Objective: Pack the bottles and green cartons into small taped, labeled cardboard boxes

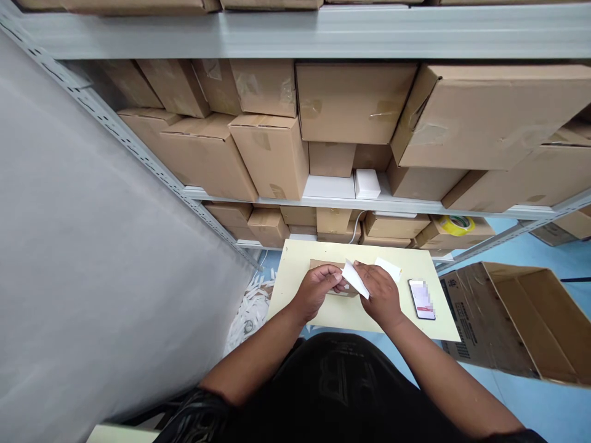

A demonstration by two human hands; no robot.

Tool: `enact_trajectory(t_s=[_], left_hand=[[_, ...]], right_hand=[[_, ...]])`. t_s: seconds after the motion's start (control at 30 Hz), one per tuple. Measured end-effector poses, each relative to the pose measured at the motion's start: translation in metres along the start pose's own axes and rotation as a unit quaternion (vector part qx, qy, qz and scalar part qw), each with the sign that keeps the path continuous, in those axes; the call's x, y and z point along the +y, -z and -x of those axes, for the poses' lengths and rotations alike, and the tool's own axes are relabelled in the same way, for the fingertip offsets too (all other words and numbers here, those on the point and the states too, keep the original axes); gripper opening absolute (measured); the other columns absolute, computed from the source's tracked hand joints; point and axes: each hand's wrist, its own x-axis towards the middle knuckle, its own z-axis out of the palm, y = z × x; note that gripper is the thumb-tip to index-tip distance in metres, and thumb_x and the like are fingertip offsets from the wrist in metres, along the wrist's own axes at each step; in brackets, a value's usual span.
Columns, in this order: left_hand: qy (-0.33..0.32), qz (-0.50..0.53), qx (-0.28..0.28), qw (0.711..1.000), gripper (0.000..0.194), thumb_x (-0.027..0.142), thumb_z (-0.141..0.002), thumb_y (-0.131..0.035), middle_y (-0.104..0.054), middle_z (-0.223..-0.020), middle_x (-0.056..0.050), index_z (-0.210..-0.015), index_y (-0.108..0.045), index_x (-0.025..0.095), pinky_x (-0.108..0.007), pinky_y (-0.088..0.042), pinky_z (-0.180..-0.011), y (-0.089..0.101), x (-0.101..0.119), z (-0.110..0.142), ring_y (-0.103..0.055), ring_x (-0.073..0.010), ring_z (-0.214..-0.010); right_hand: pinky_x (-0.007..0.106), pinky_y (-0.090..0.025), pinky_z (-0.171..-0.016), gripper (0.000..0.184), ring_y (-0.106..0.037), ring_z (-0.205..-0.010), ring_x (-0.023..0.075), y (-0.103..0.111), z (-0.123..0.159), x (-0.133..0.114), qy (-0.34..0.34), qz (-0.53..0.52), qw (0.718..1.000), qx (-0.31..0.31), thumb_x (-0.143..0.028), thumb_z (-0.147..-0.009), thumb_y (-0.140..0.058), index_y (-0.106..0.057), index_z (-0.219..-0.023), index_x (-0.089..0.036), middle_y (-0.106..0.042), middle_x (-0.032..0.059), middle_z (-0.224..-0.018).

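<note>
Over the small table, my two hands meet at a folded or curled white slip of paper (354, 280). The thumb and fingers of my left hand (314, 290) pinch together at its left edge. On the other side, my right hand (381, 294) grips the slip, its fingers partly hidden behind the paper. Beneath both hands lies a small brown cardboard box (318, 263), largely covered by them. A white card or sheet (388, 269) rests just beyond my right hand. To the right of that hand lies a phone (422, 299) with its screen lit.
The pale yellow tabletop (289, 271) stands against a metal shelf (323, 202) stacked with cardboard boxes. A yellow tape roll (456, 225) sits on a lower box. At right, a large open carton (512, 320) stands on the blue floor; white paper strips (249, 311) are heaped at left.
</note>
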Motion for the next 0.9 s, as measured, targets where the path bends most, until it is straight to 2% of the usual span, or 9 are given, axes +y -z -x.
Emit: enact_trajectory(t_s=[0.13,0.4,0.57,0.7,0.83,0.9], left_hand=[[0.002,0.011,-0.001,1.000,0.039,0.051,-0.077,-0.084,-0.071,-0.074,-0.005,-0.083,-0.072,0.014,-0.030,-0.049,-0.073,0.000,0.001,-0.002,-0.062,-0.0145,-0.068],[0.012,0.015,-0.005,1.000,0.036,0.047,-0.077,-0.084,-0.070,-0.074,-0.004,-0.084,-0.072,0.014,-0.030,-0.048,-0.072,0.004,-0.004,-0.008,-0.061,-0.0142,-0.068],[0.005,-0.014,-0.007,1.000,0.035,0.047,-0.081,-0.080,-0.069,-0.075,-0.004,-0.083,-0.070,0.014,-0.029,-0.049,-0.072,0.009,-0.004,-0.011,-0.061,-0.0137,-0.069],[-0.019,-0.072,-0.005,0.997,0.032,0.046,-0.084,-0.076,-0.068,-0.077,-0.002,-0.085,-0.069,0.015,-0.028,-0.049,-0.073,0.015,-0.004,-0.013,-0.061,-0.0140,-0.072],[-0.050,-0.143,-0.037,0.988,0.026,0.042,-0.088,-0.071,-0.071,-0.083,-0.003,-0.084,-0.070,0.016,-0.028,-0.050,-0.076,0.016,-0.008,-0.016,-0.063,-0.0157,-0.078],[-0.064,-0.188,-0.042,0.979,0.024,0.040,-0.090,-0.067,-0.073,-0.085,-0.004,-0.086,-0.071,0.017,-0.028,-0.050,-0.077,0.015,-0.010,-0.017,-0.065,-0.0169,-0.081]], right_hand=[[0.049,-0.057,-0.097,0.070,-0.068,-0.113,0.0309,0.000,-0.002,0.000,0.022,0.004,1.000,0.020,-0.004,-0.091,-0.049,-0.043,-0.159,-0.019,-0.072,0.0151,-0.131],[0.050,-0.057,-0.097,0.071,-0.069,-0.111,0.0314,-0.008,0.000,0.002,0.009,0.012,1.000,0.016,-0.006,-0.092,-0.050,-0.040,-0.161,-0.020,-0.072,0.0150,-0.131],[0.054,-0.055,-0.102,0.066,-0.065,-0.119,0.0333,-0.008,0.004,-0.005,-0.011,-0.054,0.998,-0.012,-0.018,-0.095,-0.058,-0.041,-0.159,-0.020,-0.068,0.0165,-0.135],[0.051,-0.056,-0.099,0.060,-0.062,-0.122,0.0335,0.001,0.003,-0.018,-0.075,-0.167,0.982,-0.042,-0.038,-0.094,-0.066,-0.051,-0.150,-0.021,-0.063,0.0174,-0.136],[0.039,-0.056,-0.085,0.031,-0.066,-0.096,0.0244,-0.001,-0.007,-0.028,-0.166,-0.266,0.948,-0.051,-0.041,-0.099,-0.060,-0.068,-0.124,-0.023,-0.070,0.0098,-0.109],[0.035,-0.054,-0.079,0.024,-0.065,-0.084,0.0212,-0.006,-0.013,-0.030,-0.217,-0.296,0.929,-0.051,-0.042,-0.099,-0.061,-0.073,-0.110,-0.024,-0.072,0.0058,-0.095]])
